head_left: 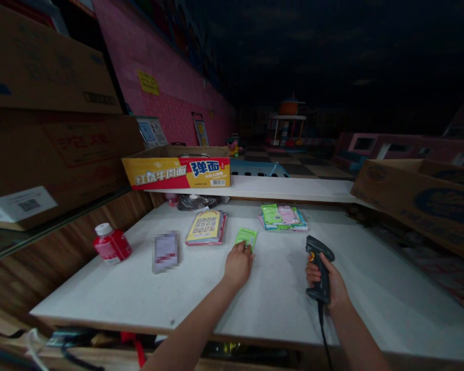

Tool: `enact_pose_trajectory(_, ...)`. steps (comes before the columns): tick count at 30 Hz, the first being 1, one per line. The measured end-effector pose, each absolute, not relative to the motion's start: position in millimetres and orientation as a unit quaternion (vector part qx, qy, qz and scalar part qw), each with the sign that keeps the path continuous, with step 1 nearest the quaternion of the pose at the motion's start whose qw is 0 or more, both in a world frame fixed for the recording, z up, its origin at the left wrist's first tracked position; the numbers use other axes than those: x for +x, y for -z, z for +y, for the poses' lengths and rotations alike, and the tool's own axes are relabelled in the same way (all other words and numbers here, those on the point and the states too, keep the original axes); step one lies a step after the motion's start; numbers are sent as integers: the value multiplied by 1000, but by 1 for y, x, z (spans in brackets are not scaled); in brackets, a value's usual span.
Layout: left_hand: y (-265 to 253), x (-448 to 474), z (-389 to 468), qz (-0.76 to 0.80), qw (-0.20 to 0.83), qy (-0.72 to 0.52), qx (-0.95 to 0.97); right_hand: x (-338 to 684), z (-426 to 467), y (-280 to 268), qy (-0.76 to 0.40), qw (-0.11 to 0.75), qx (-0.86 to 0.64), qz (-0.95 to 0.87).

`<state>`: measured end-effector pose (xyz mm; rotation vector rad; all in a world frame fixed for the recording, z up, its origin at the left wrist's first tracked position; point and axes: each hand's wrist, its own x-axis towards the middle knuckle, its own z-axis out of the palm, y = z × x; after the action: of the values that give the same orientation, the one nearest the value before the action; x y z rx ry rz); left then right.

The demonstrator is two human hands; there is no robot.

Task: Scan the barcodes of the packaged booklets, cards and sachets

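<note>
My left hand lies over the near end of a small bright green packet on the white table, its fingers bent and closed on it. In my right hand is a black barcode scanner, held upright by its handle, with a finger near the yellow trigger. A cord runs from the scanner's base off the table's front edge. Beyond the packet, to the right, lies a pile of green, pink and blue packets. Left of the packet sits a yellow-covered booklet stack.
A red bottle with a white cap and a blurred-out flat item occupy the table's left. A raised white shelf crosses the back, bearing a yellow-red carton. Brown boxes flank the right; more cartons rise at left.
</note>
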<state>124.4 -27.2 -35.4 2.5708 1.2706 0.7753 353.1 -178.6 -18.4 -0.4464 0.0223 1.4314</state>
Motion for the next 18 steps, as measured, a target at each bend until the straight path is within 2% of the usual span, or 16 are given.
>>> enact_pose_trajectory(6,39,137,-2,472,92,-250,840,355,-177,21,-662,726,-185,12)
enact_pose_trajectory(13,12,152,28,580,37,-125,804,359,-174,27,-667,723,-181,-7)
enact_pose_trajectory(18,7,159,25,551,16,-177,815,359,-171,29,-665,724,-183,-9)
